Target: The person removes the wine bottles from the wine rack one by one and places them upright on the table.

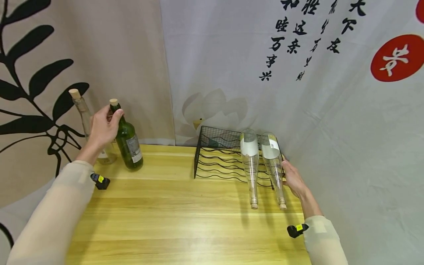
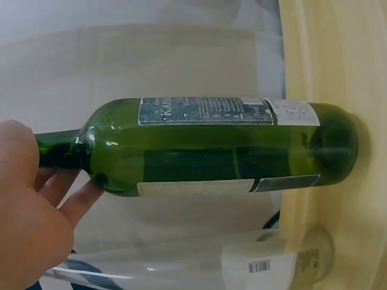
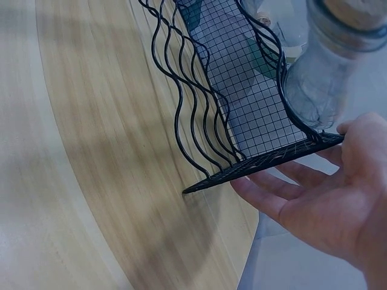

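In the head view, my left hand [image 1: 102,127] grips the neck of a green wine bottle [image 1: 126,138] just below its cork. The bottle stands tilted close over the table, its labels showing in the left wrist view. Behind that hand stands a clear corked bottle [image 1: 106,154]. My right hand [image 1: 294,179] holds the right side panel of a black wire wine rack [image 1: 215,161], with the thumb at the panel's edge and the fingers along its outer face. Two clear corked bottles lie in the rack, an inner one [image 1: 253,162] and an outer one [image 1: 273,162], necks toward me.
The rack stands near the back of a light wooden table [image 1: 165,221]. A printed cloth [image 1: 212,66] with dark leaves and writing hangs behind it. A grey cloth [image 1: 364,165] hangs along the right side.
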### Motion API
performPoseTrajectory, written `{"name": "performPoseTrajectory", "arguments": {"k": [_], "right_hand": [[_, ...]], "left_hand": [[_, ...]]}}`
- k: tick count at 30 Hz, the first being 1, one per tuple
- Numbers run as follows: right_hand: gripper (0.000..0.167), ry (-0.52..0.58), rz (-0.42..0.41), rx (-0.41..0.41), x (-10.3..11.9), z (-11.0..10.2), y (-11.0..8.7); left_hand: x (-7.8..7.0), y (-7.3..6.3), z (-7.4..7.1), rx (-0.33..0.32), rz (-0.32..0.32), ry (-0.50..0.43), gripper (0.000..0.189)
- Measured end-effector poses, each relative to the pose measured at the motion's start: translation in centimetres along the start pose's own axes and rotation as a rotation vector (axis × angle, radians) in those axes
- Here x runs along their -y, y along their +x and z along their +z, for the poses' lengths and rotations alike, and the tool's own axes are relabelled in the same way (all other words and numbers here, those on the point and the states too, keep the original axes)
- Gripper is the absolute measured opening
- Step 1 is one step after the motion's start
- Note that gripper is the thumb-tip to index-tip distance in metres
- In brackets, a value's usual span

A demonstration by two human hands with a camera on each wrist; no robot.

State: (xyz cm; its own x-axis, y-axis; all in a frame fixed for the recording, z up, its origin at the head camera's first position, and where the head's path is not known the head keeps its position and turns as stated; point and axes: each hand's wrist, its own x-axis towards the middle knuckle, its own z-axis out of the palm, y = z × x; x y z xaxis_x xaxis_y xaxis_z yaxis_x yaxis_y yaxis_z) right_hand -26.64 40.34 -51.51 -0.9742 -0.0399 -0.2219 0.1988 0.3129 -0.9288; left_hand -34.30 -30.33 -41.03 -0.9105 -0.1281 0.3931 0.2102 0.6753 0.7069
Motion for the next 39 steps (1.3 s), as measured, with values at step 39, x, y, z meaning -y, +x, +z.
{"name": "performPoseTrajectory", "arguments": {"k": [39], "right_hand": [[0.073,0.007,0.006,-0.007,0.0,0.2,0.1]], "left_hand": [[2.9,2.2,0.2,0.006,-0.112,0.004,0.073]]}}
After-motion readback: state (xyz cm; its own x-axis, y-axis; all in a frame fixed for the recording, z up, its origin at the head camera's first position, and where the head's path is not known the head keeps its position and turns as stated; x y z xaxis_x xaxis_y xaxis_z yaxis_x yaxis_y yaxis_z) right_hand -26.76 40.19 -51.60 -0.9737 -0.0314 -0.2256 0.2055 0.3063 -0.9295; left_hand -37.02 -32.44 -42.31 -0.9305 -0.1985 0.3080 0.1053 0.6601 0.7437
